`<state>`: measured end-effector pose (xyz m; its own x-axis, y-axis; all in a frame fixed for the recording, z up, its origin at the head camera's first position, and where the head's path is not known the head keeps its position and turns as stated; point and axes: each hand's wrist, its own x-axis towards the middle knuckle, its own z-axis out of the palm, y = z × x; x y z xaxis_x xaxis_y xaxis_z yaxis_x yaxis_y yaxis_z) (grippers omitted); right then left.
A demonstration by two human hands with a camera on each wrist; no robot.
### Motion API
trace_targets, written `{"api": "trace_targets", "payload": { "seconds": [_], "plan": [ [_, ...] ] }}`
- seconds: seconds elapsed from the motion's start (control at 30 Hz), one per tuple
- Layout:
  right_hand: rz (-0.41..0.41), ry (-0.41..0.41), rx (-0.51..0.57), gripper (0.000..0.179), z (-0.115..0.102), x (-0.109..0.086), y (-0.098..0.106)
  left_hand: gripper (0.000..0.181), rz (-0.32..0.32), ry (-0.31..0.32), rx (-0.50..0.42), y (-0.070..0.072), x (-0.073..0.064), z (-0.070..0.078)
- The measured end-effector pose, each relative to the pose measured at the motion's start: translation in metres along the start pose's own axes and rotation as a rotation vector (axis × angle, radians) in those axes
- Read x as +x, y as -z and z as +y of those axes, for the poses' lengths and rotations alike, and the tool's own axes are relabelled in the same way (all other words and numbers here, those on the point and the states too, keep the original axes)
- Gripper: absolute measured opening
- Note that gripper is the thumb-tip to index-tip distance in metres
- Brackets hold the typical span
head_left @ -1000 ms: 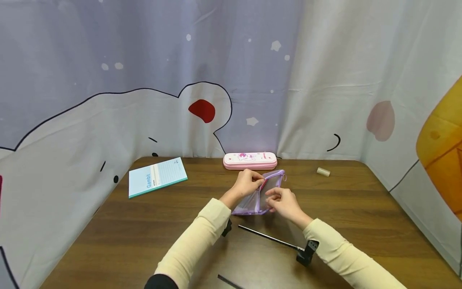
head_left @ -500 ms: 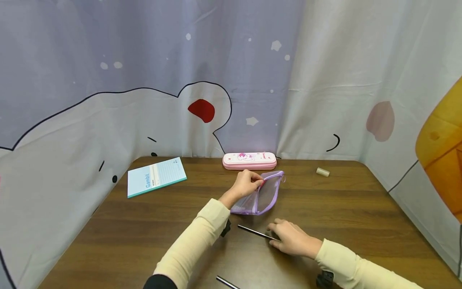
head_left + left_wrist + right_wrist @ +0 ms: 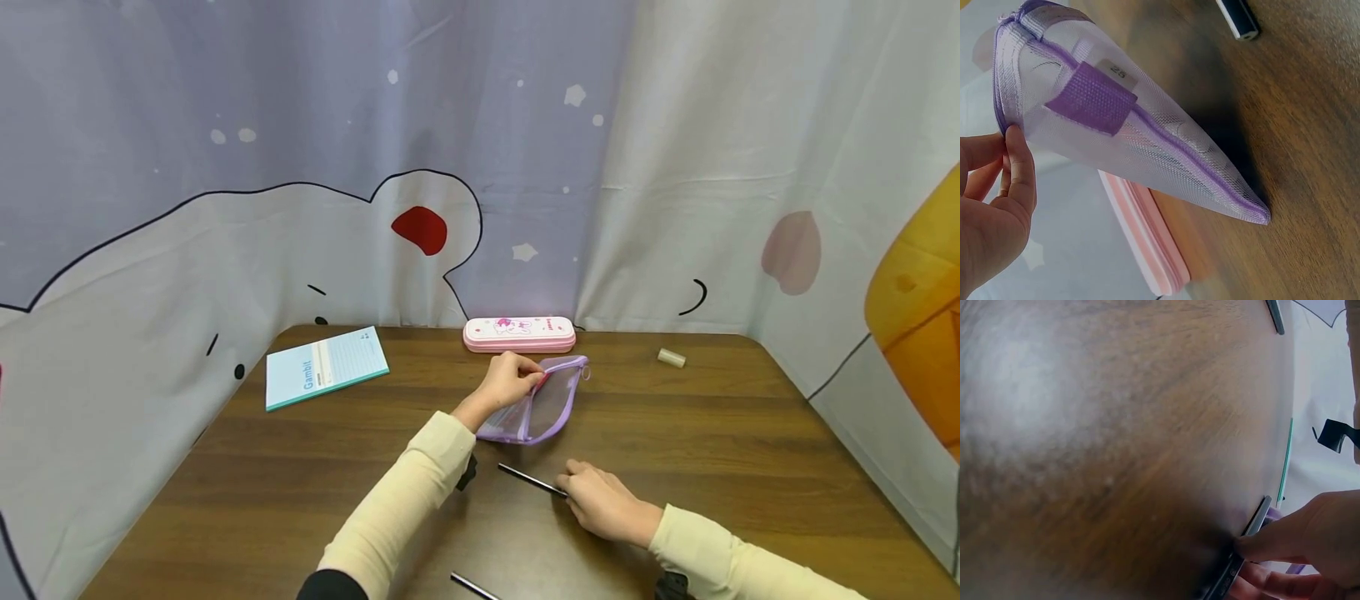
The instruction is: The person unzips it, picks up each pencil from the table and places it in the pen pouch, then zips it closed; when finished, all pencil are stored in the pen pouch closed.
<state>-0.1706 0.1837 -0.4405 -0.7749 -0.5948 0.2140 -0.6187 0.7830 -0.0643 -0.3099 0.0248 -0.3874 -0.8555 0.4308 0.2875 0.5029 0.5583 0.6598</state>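
Observation:
My left hand [image 3: 506, 383] pinches the upper rim of a purple-edged mesh pouch [image 3: 552, 406], which stands tilted on the table with its mouth gaping. In the left wrist view, thumb and fingers grip the purple zipper edge of the pouch [image 3: 1110, 147], and a purple fabric tab hangs on its side. Something red shows at the rim beside the left fingers. In front of the pouch my right hand [image 3: 606, 502] pinches a black-and-silver striped pencil [image 3: 527, 478] near its right part, low over the table. The right wrist view shows the thumb against that pencil [image 3: 1230, 570].
A second striped pencil [image 3: 472, 586] lies near the front edge. Behind the pouch sits a pink pencil case [image 3: 519, 335]. A light-blue notebook [image 3: 326, 369] lies at the back left, a small off-white cylinder [image 3: 671, 357] at the back right. A printed curtain [image 3: 525, 167] hangs behind.
My right hand has left the pouch, come down toward the front and taken hold of the pencil. The left hand keeps its pinch on the pouch, shifted slightly left; the pouch's mouth gapes wider.

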Motion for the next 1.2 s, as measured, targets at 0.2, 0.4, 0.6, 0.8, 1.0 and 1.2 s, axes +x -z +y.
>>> {"api": "trace_targets", "payload": {
  "seconds": [0.2,0.4,0.6,0.8,1.0,1.2],
  "plan": [
    [-0.003,0.000,0.008,0.011,0.004,-0.001,0.004,0.015,0.002,-0.006,-0.025,0.000,0.000,-0.001],
    [-0.025,-0.007,0.074,0.019,0.013,-0.005,0.012,0.015,0.014,-0.029,0.006,0.000,0.001,-0.003],
    [-0.124,-0.001,0.212,0.025,0.025,-0.007,0.033,0.015,0.010,-0.016,-0.001,0.001,0.002,-0.003],
    [-0.200,0.050,0.311,0.026,0.034,-0.006,0.058,0.014,0.021,-0.028,0.015,0.001,0.002,-0.003],
    [-0.202,0.072,0.371,0.024,0.043,-0.003,0.077,0.013,0.033,-0.039,0.021,0.001,0.003,-0.004],
    [-0.111,-0.087,0.491,0.029,0.050,0.001,0.075,0.014,0.034,-0.019,0.035,0.002,0.003,-0.006]
  ]
}}
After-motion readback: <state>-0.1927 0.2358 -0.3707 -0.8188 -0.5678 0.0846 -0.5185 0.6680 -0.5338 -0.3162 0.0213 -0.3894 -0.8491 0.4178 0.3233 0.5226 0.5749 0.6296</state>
